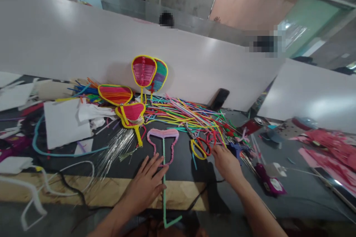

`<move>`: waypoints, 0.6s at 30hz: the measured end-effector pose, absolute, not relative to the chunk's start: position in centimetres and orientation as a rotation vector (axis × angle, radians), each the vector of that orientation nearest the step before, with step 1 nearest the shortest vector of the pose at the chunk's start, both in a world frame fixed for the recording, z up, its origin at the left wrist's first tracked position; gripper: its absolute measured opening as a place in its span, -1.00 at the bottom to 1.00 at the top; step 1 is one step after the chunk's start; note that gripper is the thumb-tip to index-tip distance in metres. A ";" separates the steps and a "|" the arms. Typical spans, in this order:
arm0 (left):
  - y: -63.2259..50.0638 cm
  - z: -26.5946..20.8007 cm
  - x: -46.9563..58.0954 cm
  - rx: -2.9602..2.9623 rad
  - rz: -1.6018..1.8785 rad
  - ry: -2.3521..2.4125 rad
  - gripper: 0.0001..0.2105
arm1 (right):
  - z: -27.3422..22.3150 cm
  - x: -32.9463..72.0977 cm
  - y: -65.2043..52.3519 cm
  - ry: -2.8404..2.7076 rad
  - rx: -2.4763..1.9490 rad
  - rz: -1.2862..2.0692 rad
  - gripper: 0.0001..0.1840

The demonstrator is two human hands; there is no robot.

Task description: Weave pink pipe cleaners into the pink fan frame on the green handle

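My left hand lies with fingers spread over the lower part of a pink and lilac pipe-cleaner frame. A mint-green pipe cleaner runs down the frame's middle, past my thumb, and bends sideways at its lower end. Lilac rows fill the frame's top. My right hand has its fingers curled at the edge of the pipe-cleaner pile, close beside scissors with red and yellow handles. Its fingertips are partly hidden, so what they pinch is unclear.
Loose pipe cleaners lie in a pile along a white partition. Finished yellow-rimmed fans stand behind. A phone leans on the partition. On the right are a red can and a purple glue gun; silver tinsel lies left.
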State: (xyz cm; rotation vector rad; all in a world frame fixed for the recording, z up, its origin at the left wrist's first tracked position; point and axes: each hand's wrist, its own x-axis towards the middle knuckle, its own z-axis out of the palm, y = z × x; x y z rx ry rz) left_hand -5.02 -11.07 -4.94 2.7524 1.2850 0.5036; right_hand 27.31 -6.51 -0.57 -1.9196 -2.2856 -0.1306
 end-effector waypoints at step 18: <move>-10.9 -5.0 -5.1 2.669 0.242 1.152 -0.38 | -1.5 23.9 11.7 -2.241 -2.078 -0.109 -0.81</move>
